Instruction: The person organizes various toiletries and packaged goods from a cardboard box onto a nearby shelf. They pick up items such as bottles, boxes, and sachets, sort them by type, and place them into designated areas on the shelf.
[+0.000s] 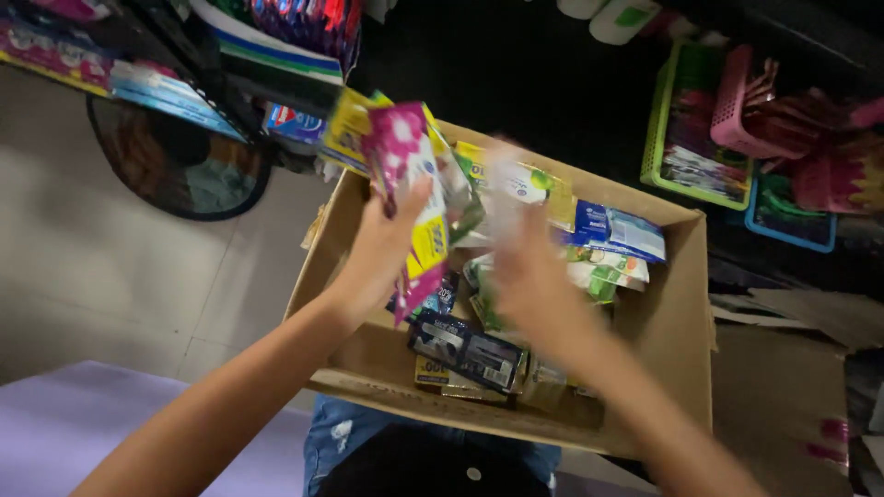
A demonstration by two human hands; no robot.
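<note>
An open cardboard box (677, 322) rests on my lap, filled with several small packets and sachets. My left hand (382, 253) holds up a bunch of pink, yellow and white sachets (410, 166) above the box's left side. My right hand (525, 271) is blurred with motion over the middle of the box, and whether it grips a pale packet at its fingertips cannot be made out. A dark blue packet (468, 350) lies near the front of the box. Blue and white packets (619, 232) lie at the far right inside it.
Pink plastic baskets (764, 106) and a green tray (695, 129) stand at the upper right. A dark round object (180, 170) leans on the tiled floor at the left, under shelves holding coloured packages (166, 87). Flat cardboard (801, 405) lies to the right.
</note>
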